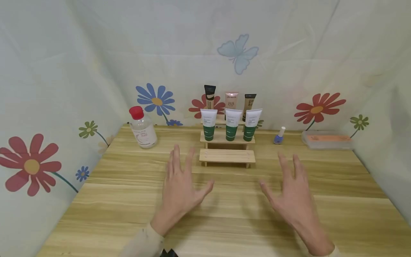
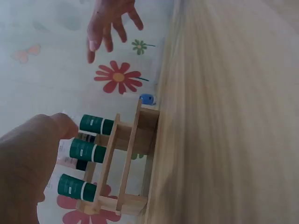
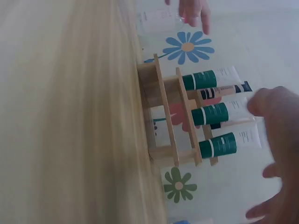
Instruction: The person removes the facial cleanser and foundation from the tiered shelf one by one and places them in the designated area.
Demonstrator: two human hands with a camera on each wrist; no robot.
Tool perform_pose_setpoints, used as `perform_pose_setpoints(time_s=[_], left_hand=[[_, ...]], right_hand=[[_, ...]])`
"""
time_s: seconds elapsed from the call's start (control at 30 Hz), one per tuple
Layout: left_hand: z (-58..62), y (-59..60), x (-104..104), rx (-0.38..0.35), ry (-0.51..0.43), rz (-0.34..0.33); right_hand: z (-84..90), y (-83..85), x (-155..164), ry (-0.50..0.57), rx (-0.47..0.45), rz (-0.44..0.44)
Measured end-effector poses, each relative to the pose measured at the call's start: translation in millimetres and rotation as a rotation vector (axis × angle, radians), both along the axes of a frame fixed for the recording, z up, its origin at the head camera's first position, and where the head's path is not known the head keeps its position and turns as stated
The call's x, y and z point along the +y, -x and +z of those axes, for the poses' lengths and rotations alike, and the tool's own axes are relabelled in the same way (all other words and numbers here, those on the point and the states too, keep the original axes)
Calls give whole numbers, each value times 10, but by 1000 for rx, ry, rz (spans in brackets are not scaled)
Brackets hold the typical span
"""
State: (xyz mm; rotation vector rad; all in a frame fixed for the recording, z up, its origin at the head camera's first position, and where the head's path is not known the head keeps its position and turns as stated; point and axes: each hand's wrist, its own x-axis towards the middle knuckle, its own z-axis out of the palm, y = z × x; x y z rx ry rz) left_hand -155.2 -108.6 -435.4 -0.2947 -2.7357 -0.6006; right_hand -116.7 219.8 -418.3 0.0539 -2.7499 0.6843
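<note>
Both hands hover over the wooden table with fingers spread and nothing held. My left hand (image 1: 179, 191) is left of the middle, my right hand (image 1: 293, 196) to its right. Beyond them stands a three-step wooden display rack (image 1: 227, 156). Its lowest step carries nothing. Three white-and-green tubes (image 1: 233, 125) stand caps down on the middle step. Behind them on the top step are a black-topped tube (image 1: 210, 95), a pink BB tube (image 1: 231, 100) and a dark-and-gold tube (image 1: 248, 106), partly hidden. In the left wrist view the right hand (image 2: 112, 23) shows at the top.
A clear bottle with a red cap (image 1: 143, 132) stands at the back left. Right of the rack are a small blue nail polish bottle (image 1: 279, 136) and a flat clear plastic box (image 1: 327, 140). A flowered cloth (image 1: 179, 53) hangs around the table's back and sides.
</note>
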Motion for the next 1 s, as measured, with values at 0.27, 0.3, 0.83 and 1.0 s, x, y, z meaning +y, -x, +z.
perform_pose_setpoints(time_s=[0.27,0.3,0.83,1.0], left_hand=[[-128,599,-129,-98,-547,-267],[-158,653,-134,-134,-614,-270],[-480,981,-115,-302,-878,-180],[-509,1045,-120,-307,-873,-209]], right_hand=[[123,394,297,528,206,85],[124,445,329,579,214,97],[121,1102,279,877,210,256],[122,1342,170,890,207,264]])
